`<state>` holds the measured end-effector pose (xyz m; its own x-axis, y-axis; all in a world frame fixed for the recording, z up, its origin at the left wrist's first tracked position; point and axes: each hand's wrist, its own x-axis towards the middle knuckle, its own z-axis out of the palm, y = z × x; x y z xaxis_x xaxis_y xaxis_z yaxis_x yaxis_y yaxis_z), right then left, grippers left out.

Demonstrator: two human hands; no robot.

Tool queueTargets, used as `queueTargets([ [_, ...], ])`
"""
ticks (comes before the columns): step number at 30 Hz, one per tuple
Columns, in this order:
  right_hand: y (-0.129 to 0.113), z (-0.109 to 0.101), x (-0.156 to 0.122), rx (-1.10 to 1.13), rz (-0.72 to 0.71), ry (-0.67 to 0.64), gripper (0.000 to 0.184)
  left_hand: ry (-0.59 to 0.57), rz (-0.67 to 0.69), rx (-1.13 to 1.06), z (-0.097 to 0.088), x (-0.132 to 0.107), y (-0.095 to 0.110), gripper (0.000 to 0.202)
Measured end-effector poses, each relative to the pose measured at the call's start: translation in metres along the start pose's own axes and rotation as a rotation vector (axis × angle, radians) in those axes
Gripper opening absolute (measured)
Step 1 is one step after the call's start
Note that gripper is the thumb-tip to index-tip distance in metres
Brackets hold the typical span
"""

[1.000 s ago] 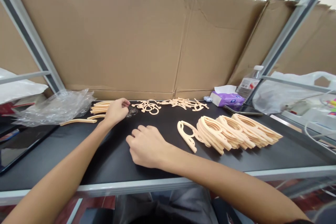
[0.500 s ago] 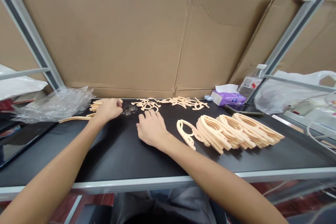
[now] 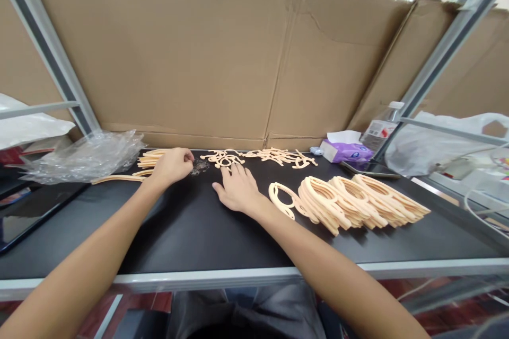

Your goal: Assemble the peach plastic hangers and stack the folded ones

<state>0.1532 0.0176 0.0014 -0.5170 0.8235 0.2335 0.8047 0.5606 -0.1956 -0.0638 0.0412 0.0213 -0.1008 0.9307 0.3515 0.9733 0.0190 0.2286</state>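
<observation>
My left hand (image 3: 172, 165) rests on the black table (image 3: 191, 228) with its fingers curled in a pinch beside a patch of small dark specks (image 3: 199, 167); what it holds, if anything, is hidden. Just left of it lies a stack of thin peach strips (image 3: 148, 160). My right hand (image 3: 237, 188) lies flat with fingers stretched toward a heap of curly peach offcuts (image 3: 222, 158). A fanned row of peach ring-shaped pieces (image 3: 353, 199) lies to its right.
More peach offcuts (image 3: 280, 157) lie along the cardboard wall (image 3: 207, 58). Crumpled clear plastic (image 3: 81, 156) sits at the left, a purple tissue pack (image 3: 345, 149), a water bottle (image 3: 377, 127) and a phone (image 3: 368, 168) at the right. Metal frame posts stand at both sides.
My right hand has slid forward from the table's middle to the offcuts and opened out flat. My left hand stayed by the strips, shifting only slightly.
</observation>
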Motion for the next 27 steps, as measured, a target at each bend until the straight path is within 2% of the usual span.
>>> queueTargets([
  [3,0.001,-0.001,0.001,0.067,0.008,-0.086,0.066,-0.012,0.016,-0.003,0.003,0.001,-0.002,0.038],
  [8,-0.004,-0.014,-0.001,0.13,-0.052,0.053,0.044,0.07,0.038,-0.014,0.0,0.0,0.001,0.037],
  [10,-0.004,-0.018,-0.001,0.14,-0.069,0.069,0.041,0.106,0.047,-0.017,-0.001,0.0,0.004,0.037],
  [14,-0.002,-0.014,-0.002,0.11,-0.095,-0.021,0.037,0.115,0.043,-0.009,-0.005,-0.003,0.008,0.038],
  [19,-0.004,-0.005,-0.006,0.103,-0.264,-0.05,0.039,0.064,-0.021,-0.042,-0.021,-0.006,0.011,0.042],
  [22,-0.008,-0.004,-0.008,0.071,-0.306,-0.033,0.036,-0.001,-0.048,-0.042,-0.037,-0.004,-0.001,0.039],
  [25,-0.011,-0.005,-0.01,0.027,-0.29,-0.02,0.031,-0.069,-0.107,-0.013,-0.055,-0.003,-0.029,0.03],
  [27,-0.012,-0.006,-0.011,0.008,-0.267,-0.018,0.027,-0.056,-0.203,0.038,-0.064,-0.003,-0.05,0.025],
])
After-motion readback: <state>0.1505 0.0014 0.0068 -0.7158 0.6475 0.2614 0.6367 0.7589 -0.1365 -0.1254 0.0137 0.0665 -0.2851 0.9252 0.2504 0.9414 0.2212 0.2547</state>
